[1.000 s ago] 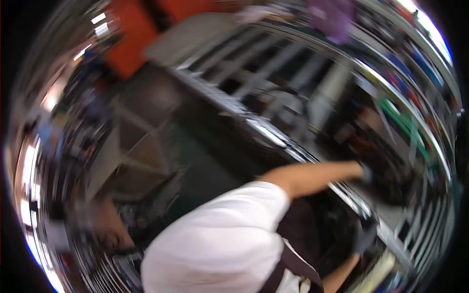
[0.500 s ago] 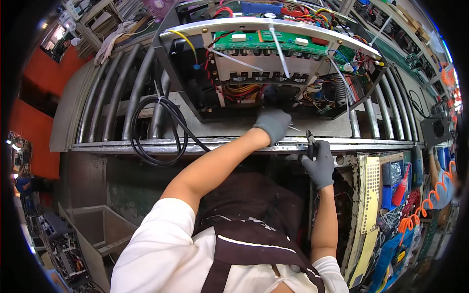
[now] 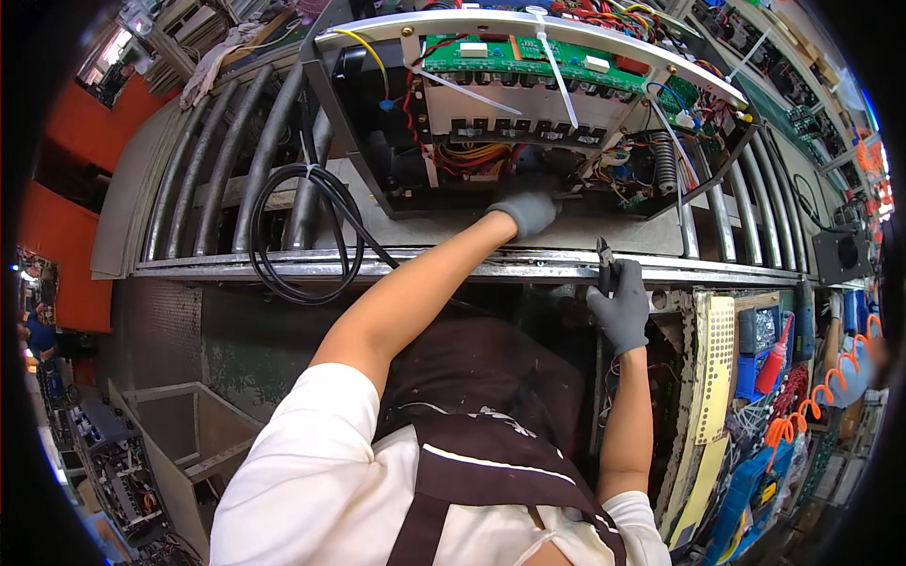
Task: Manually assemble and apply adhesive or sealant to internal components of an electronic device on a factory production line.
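Observation:
My left hand (image 3: 525, 213), in a grey glove, reaches to the lower opening of a machine chassis (image 3: 354, 132) in front of me. Its fingers are dark and smeared against the inside, so their grip does not show. In there, a bundle of red and yellow wires (image 3: 472, 158) runs beside a heatsink row. Nearer to me on the right, my gloved right hand (image 3: 621, 307) is closed round a pair of cutting pliers (image 3: 605, 253), jaws pointing away from me. White cable ties (image 3: 559, 80) hang over the chassis and its green circuit board (image 3: 510, 64).
The chassis stands on a metal plate over a roller conveyor (image 3: 226, 170) with a front rail (image 3: 528, 269). A coiled black cable (image 3: 307, 236) hangs over that rail at left. On the right are a red bottle (image 3: 774, 363), blue bins and an orange coiled hose (image 3: 793, 429).
My left hand has moved slightly farther toward the chassis, and the white strip end beside it no longer shows. My right hand still holds the pliers, now a little farther forward.

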`<move>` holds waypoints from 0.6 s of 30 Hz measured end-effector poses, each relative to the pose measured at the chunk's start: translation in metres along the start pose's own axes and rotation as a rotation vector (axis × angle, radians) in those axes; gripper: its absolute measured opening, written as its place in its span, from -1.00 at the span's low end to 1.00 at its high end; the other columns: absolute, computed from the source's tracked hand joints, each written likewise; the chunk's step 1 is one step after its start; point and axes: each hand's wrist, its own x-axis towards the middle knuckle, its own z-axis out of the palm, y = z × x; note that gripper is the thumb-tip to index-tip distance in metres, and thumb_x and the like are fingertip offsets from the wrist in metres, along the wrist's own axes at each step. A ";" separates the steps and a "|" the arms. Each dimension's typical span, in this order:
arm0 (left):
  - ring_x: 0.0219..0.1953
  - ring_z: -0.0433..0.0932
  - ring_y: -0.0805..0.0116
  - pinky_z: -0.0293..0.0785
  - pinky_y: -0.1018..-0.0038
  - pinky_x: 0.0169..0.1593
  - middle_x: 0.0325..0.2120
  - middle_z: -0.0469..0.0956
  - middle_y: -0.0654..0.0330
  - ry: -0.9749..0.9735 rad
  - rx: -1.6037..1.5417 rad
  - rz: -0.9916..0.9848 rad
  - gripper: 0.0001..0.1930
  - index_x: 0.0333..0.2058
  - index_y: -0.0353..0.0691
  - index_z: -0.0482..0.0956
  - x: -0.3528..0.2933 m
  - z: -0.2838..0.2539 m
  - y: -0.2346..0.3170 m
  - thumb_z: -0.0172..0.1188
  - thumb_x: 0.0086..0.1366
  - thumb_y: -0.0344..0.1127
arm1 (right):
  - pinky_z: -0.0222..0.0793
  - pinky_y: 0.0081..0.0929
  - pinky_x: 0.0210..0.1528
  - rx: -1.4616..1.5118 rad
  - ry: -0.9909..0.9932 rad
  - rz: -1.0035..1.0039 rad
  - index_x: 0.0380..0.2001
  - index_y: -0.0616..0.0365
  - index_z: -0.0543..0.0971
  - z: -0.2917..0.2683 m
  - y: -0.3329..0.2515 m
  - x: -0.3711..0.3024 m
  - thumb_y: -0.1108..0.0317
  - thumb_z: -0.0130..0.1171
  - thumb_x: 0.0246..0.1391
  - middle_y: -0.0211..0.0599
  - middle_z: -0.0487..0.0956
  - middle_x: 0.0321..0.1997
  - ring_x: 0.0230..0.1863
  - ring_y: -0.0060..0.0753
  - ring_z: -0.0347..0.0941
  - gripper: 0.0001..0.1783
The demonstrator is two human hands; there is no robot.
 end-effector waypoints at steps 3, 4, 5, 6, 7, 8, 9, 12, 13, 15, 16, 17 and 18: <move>-0.16 0.51 0.07 0.41 0.28 -0.08 -0.21 0.54 -0.03 0.111 -0.327 -0.075 -0.65 -0.15 -0.23 0.52 -0.023 -0.001 -0.013 0.10 0.19 -0.12 | 0.33 -0.25 -0.20 0.002 -0.006 -0.002 -0.23 0.20 0.37 0.002 0.005 -0.001 0.27 0.27 -0.29 -0.18 0.38 -0.26 -0.24 -0.09 0.40 -0.50; -0.24 0.52 0.15 0.42 0.33 -0.14 -0.29 0.56 0.02 0.183 -0.494 -0.105 -0.65 -0.18 -0.27 0.52 -0.036 -0.005 -0.016 0.12 0.20 -0.11 | 0.33 -0.25 -0.20 0.003 -0.005 -0.008 -0.23 0.20 0.36 0.002 0.006 0.000 0.27 0.28 -0.29 -0.18 0.38 -0.26 -0.24 -0.09 0.40 -0.50; -0.24 0.52 0.15 0.42 0.33 -0.14 -0.29 0.56 0.02 0.179 -0.495 -0.105 -0.65 -0.18 -0.27 0.52 -0.050 -0.016 -0.015 0.12 0.20 -0.11 | 0.33 -0.25 -0.20 0.002 -0.006 -0.004 -0.23 0.20 0.36 0.003 0.005 0.001 0.27 0.28 -0.29 -0.18 0.38 -0.26 -0.24 -0.09 0.40 -0.50; -0.33 0.51 0.24 0.42 0.36 -0.21 -0.38 0.56 0.05 0.104 -0.591 -0.217 -0.66 -0.21 -0.29 0.52 -0.065 -0.028 -0.011 0.13 0.19 -0.12 | 0.33 -0.25 -0.21 -0.012 -0.009 -0.001 -0.23 0.21 0.37 0.003 0.004 0.002 0.28 0.28 -0.29 -0.18 0.38 -0.26 -0.24 -0.09 0.40 -0.50; -0.41 0.50 0.34 0.42 0.39 -0.28 -0.46 0.55 0.08 0.034 -0.683 -0.335 -0.67 -0.23 -0.32 0.52 -0.080 -0.035 -0.011 0.14 0.18 -0.14 | 0.33 -0.25 -0.21 -0.022 -0.016 -0.005 -0.24 0.22 0.37 0.003 0.001 0.003 0.29 0.28 -0.30 -0.18 0.38 -0.27 -0.24 -0.09 0.40 -0.50; -0.44 0.45 0.41 0.40 0.43 -0.31 -0.51 0.52 0.14 0.166 -0.711 -0.242 -0.68 -0.24 -0.32 0.51 -0.090 -0.029 -0.009 0.13 0.20 -0.15 | 0.33 -0.25 -0.21 -0.026 0.007 -0.002 -0.24 0.22 0.37 -0.004 0.000 0.001 0.29 0.28 -0.30 -0.18 0.38 -0.27 -0.24 -0.09 0.40 -0.50; -0.47 0.40 0.48 0.37 0.47 -0.33 -0.55 0.49 0.19 0.300 -0.742 -0.182 -0.69 -0.26 -0.33 0.50 -0.103 -0.020 -0.014 0.12 0.22 -0.16 | 0.33 -0.26 -0.21 -0.030 -0.012 0.007 -0.24 0.22 0.37 -0.004 -0.001 0.002 0.29 0.28 -0.30 -0.18 0.38 -0.27 -0.24 -0.09 0.40 -0.51; -0.46 0.51 0.20 0.40 0.42 -0.34 -0.53 0.52 0.03 0.251 -0.642 -0.133 -0.71 -0.25 -0.30 0.50 -0.136 -0.019 -0.020 0.04 0.29 -0.15 | 0.33 -0.26 -0.21 -0.025 -0.035 0.025 -0.25 0.22 0.38 -0.003 -0.003 0.007 0.30 0.28 -0.31 -0.17 0.39 -0.28 -0.24 -0.10 0.40 -0.52; -0.40 0.53 0.02 0.44 0.33 -0.34 -0.47 0.53 -0.02 0.174 -0.546 -0.163 -0.74 -0.21 -0.24 0.50 -0.144 -0.023 -0.018 0.05 0.28 -0.16 | 0.33 -0.26 -0.22 -0.005 -0.040 0.029 -0.26 0.22 0.38 -0.002 -0.003 0.007 0.31 0.28 -0.31 -0.17 0.39 -0.29 -0.25 -0.10 0.40 -0.53; -0.43 0.55 0.01 0.45 0.23 -0.37 -0.52 0.54 0.03 0.288 -0.314 -0.036 -0.78 -0.18 -0.17 0.50 -0.148 -0.022 -0.013 0.04 0.26 -0.23 | 0.33 -0.28 -0.23 -0.030 -0.053 0.064 -0.27 0.21 0.38 -0.002 -0.005 0.009 0.33 0.28 -0.32 -0.18 0.39 -0.30 -0.27 -0.11 0.40 -0.54; -0.43 0.55 0.01 0.45 0.23 -0.37 -0.52 0.54 0.03 0.280 -0.323 -0.038 -0.78 -0.18 -0.17 0.50 -0.143 -0.026 -0.012 0.04 0.26 -0.23 | 0.33 -0.28 -0.24 -0.027 -0.064 0.070 -0.27 0.21 0.38 -0.004 -0.008 0.010 0.34 0.28 -0.32 -0.18 0.39 -0.31 -0.28 -0.11 0.39 -0.54; -0.45 0.55 0.03 0.45 0.21 -0.39 -0.54 0.54 0.06 0.407 -0.214 0.040 -0.79 -0.18 -0.14 0.50 -0.137 -0.031 -0.008 0.05 0.24 -0.25 | 0.32 -0.28 -0.25 -0.023 -0.074 0.075 -0.28 0.20 0.38 -0.006 -0.010 0.011 0.35 0.28 -0.33 -0.18 0.38 -0.31 -0.29 -0.11 0.39 -0.54; -0.48 0.55 0.05 0.45 0.19 -0.41 -0.55 0.53 0.09 0.533 -0.101 0.117 -0.79 -0.18 -0.11 0.51 -0.130 -0.034 -0.004 0.05 0.22 -0.28 | 0.32 -0.28 -0.26 -0.035 -0.083 0.100 -0.28 0.19 0.37 -0.006 -0.011 0.012 0.35 0.29 -0.34 -0.19 0.38 -0.32 -0.31 -0.12 0.38 -0.53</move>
